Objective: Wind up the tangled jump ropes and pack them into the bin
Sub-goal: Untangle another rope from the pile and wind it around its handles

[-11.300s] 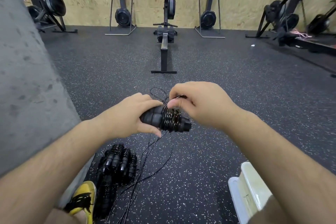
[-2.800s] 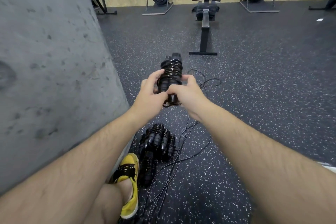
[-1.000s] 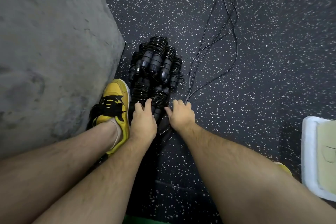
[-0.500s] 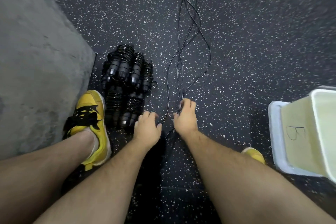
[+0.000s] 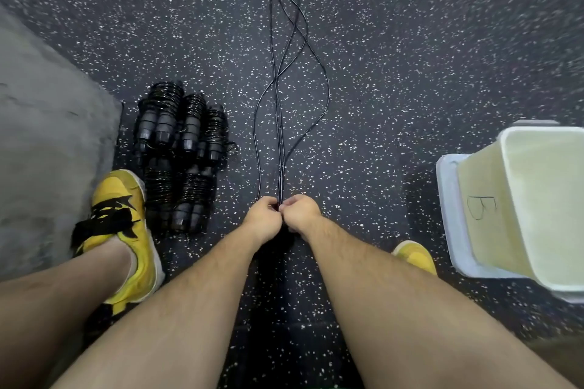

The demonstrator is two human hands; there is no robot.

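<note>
Thin black loose jump ropes (image 5: 278,79) run across the speckled floor from the top edge down to my hands. My left hand (image 5: 264,215) and my right hand (image 5: 298,211) are pressed together low on the floor, both closed on the near ends of these ropes. What lies under the fists is hidden. A pile of wound jump ropes (image 5: 180,151), black handles wrapped in cord, lies to the left of my hands. A pale cream bin (image 5: 493,208) marked "B" stands at the right, open and with no ropes showing inside.
A grey concrete block (image 5: 47,123) takes up the left side, beside the wound pile. My yellow shoe (image 5: 126,227) rests next to the pile, the other shoe (image 5: 414,254) near the bin. A white lid (image 5: 448,218) lies under the bin.
The rope wound earlier in my hands has gone down onto the pile. Both hands moved right from the pile to the loose ropes and closed on their near ends.
</note>
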